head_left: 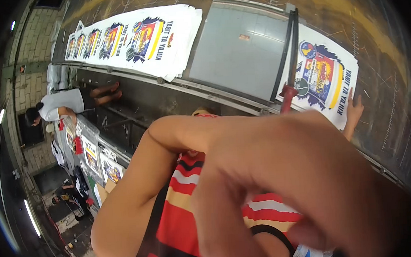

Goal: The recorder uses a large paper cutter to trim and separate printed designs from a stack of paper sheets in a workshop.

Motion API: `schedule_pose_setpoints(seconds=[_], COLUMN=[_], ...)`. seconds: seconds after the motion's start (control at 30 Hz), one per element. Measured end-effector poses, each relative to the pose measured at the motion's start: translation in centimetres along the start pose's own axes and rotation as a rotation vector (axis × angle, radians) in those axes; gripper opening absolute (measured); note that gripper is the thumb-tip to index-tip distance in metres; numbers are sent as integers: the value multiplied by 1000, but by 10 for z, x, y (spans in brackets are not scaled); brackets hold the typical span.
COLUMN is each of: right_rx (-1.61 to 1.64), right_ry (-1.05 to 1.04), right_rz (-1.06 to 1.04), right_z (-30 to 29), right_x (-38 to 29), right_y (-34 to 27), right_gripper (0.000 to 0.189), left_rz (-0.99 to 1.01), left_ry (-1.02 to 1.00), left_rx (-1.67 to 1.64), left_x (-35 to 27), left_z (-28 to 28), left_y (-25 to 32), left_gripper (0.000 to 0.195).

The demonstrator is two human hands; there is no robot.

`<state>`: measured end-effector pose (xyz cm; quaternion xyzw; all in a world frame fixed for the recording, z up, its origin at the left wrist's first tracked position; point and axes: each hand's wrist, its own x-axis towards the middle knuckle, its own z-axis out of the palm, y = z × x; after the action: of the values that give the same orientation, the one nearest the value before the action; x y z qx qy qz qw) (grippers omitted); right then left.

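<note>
Close to the camera, my left hand [282,166] is raised and blurred, its fingers curved and a gap between thumb and fingers. Only my striped jersey [182,207] shows through that gap. My right hand [354,114] lies at the right edge of a white printed fabric panel [346,70], fingers spread, its forearm mostly hidden behind the left hand. Left of this panel stands a grey screen-printing frame [236,56] with dark bars along its right side. A red handle [288,94] at those bars is partly covered by my left hand.
More white printed panels [182,31] lie in a row along the long table [383,100]. A metal rail [221,92] follows its near edge. Behind at left, a person [62,103] leans over a second table with printed pieces [90,155]. Another person [68,195] is farther off.
</note>
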<state>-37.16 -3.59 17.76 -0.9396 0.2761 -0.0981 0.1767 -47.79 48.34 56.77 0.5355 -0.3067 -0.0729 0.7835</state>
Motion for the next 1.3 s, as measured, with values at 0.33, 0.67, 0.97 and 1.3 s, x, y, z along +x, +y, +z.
schedule_pose_setpoints(seconds=[0.33, 0.67, 0.97, 1.3], right_rx=[367, 562, 733, 947], right_ry=[63, -242, -542, -752], right_rz=[135, 510, 229, 70], right_z=[-80, -38, 31, 158], right_x=[-190, -417, -431, -396], right_y=[9, -164, -466, -602], right_gripper=[37, 28, 25, 25], left_rz=[-61, -49, -315, -474], left_ry=[-119, -182, 58, 3], left_rx=[75, 42, 1084, 1538], left_x=[-11, -53, -129, -178], left_z=[-85, -293, -463, -479], left_y=[11, 61, -130, -179], left_gripper=[48, 38, 69, 77])
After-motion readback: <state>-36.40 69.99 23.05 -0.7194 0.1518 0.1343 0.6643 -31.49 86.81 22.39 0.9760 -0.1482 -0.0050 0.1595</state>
